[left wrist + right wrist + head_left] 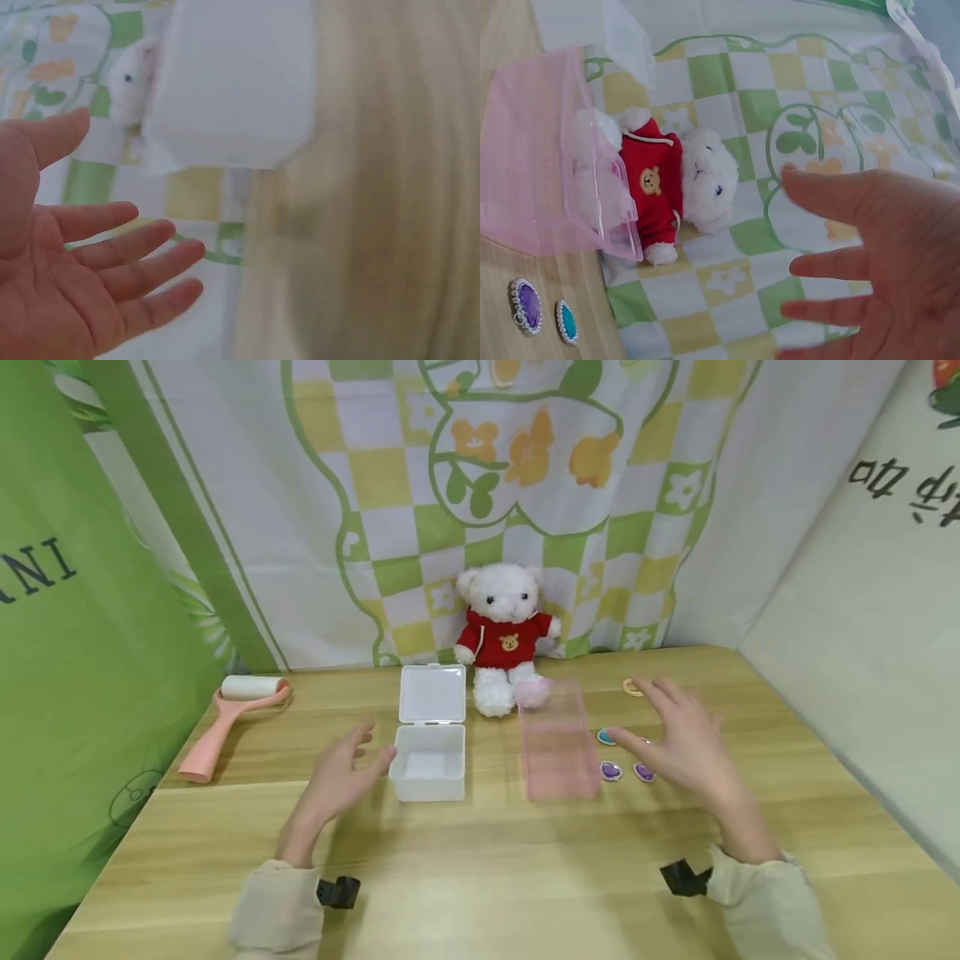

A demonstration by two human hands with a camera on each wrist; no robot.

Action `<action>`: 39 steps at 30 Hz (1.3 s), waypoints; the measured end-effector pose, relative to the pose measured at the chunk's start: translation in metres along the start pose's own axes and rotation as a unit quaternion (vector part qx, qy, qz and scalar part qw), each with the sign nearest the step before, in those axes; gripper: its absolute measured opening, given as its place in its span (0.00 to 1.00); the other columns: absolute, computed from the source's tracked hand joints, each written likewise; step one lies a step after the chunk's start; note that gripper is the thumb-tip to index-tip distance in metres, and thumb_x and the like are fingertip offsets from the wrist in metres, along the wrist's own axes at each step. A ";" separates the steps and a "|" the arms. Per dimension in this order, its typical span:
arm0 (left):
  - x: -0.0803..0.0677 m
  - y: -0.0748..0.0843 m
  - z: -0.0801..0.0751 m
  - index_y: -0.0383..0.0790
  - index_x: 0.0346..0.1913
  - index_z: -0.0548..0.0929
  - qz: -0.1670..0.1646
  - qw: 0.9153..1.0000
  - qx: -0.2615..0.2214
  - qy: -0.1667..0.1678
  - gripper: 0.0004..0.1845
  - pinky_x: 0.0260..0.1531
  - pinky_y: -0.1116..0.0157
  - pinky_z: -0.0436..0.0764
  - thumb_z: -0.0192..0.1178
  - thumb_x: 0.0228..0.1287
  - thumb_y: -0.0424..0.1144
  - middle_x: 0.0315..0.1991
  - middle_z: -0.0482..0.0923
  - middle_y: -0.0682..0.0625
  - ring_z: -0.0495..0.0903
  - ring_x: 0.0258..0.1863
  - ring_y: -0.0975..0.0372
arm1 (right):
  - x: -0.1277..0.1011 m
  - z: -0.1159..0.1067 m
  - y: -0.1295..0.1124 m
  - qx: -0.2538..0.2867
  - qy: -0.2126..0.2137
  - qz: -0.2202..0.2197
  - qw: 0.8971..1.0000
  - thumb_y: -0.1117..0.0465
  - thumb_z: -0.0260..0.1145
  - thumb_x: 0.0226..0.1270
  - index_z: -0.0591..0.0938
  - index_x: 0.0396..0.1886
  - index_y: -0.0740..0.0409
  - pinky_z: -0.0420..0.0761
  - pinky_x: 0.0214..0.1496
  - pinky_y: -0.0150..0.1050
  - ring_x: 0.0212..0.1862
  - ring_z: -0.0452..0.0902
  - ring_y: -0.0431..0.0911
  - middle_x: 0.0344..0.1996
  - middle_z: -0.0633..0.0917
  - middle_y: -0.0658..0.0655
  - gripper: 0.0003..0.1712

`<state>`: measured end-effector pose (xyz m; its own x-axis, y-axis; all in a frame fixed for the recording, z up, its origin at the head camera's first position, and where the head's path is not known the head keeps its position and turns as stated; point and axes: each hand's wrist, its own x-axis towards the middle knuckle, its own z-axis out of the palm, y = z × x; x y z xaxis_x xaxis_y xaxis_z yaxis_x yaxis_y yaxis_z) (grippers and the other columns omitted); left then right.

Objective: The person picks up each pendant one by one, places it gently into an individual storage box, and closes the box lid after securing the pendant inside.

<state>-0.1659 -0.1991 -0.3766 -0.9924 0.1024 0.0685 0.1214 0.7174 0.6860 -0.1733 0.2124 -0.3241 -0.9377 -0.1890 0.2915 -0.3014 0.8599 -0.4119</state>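
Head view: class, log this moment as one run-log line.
left hand: open, beside white box | right hand: open, over gems | pink box: between them

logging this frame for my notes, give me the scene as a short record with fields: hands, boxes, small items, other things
left hand: open, fingers spread, beside the white plastic box with hinged lid, holding nothing
right hand: open, over the small oval gem pieces, holding nothing
boxes: white box has its lid open; pink translucent plastic box to its right
small items: purple and teal gems on the wooden table, right of the pink box
other things: white teddy bear in red shirt at the back; pink lint roller at far left
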 end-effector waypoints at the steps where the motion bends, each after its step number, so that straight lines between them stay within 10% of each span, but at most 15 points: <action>1: 0.002 -0.006 0.002 0.35 0.67 0.57 -0.010 1.000 -0.028 -0.001 0.38 0.51 0.48 0.69 0.48 0.62 0.59 0.62 0.61 0.34 0.66 0.56 0.41 | 0.001 0.001 0.004 0.030 0.013 -0.006 0.999 0.41 0.60 0.58 0.65 0.63 0.59 0.58 0.51 0.69 0.59 0.58 0.68 0.59 0.67 0.67 0.39; 5: 0.009 -0.027 0.014 0.35 0.65 0.59 -0.057 0.987 -0.152 -0.016 0.35 0.51 0.51 0.70 0.50 0.63 0.55 0.61 0.63 0.36 0.67 0.56 0.45 | 0.005 0.004 0.030 0.147 0.034 0.019 0.988 0.50 0.61 0.61 0.71 0.58 0.63 0.76 0.44 0.48 0.48 0.73 0.62 0.51 0.75 0.68 0.30; 12: 0.011 -0.053 0.021 0.31 0.66 0.53 -0.066 0.921 -0.378 -0.072 0.33 0.57 0.54 0.65 0.52 0.65 0.42 0.62 0.58 0.35 0.68 0.55 0.51 | 0.013 0.025 0.085 0.285 0.021 0.077 0.955 0.55 0.60 0.63 0.71 0.54 0.70 0.77 0.36 0.26 0.38 0.76 0.31 0.40 0.79 0.49 0.27; 19: 0.011 -0.057 0.023 0.34 0.66 0.57 -0.006 0.937 -0.328 -0.118 0.33 0.57 0.57 0.64 0.56 0.61 0.39 0.61 0.61 0.38 0.62 0.59 0.50 | 0.011 0.045 0.125 0.412 -0.015 0.111 0.904 0.61 0.61 0.62 0.69 0.53 0.75 0.78 0.39 0.29 0.37 0.77 0.35 0.35 0.80 0.42 0.25; 27: 0.013 -0.056 0.027 0.34 0.65 0.58 -0.016 0.944 -0.307 -0.121 0.33 0.59 0.51 0.59 0.57 0.60 0.41 0.59 0.64 0.36 0.62 0.59 0.49 | 0.006 0.058 0.142 0.511 -0.077 0.172 0.839 0.60 0.63 0.60 0.56 0.62 0.77 0.74 0.47 0.27 0.44 0.74 0.37 0.42 0.77 0.48 0.38; 39: 0.013 -0.054 0.028 0.33 0.66 0.57 -0.026 0.943 -0.304 -0.134 0.34 0.61 0.50 0.55 0.57 0.61 0.41 0.61 0.62 0.36 0.60 0.61 0.48 | 0.011 0.067 0.141 0.316 -0.097 0.167 0.929 0.55 0.66 0.57 0.70 0.56 0.70 0.75 0.40 0.29 0.39 0.72 0.38 0.44 0.76 0.60 0.32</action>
<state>-0.1844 -0.2172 -0.4328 -0.9456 0.3071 -0.1070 -0.0432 0.2075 0.9773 -0.2377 0.2994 -0.4370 -0.9922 -0.0963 -0.0791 0.0278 0.4479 -0.8936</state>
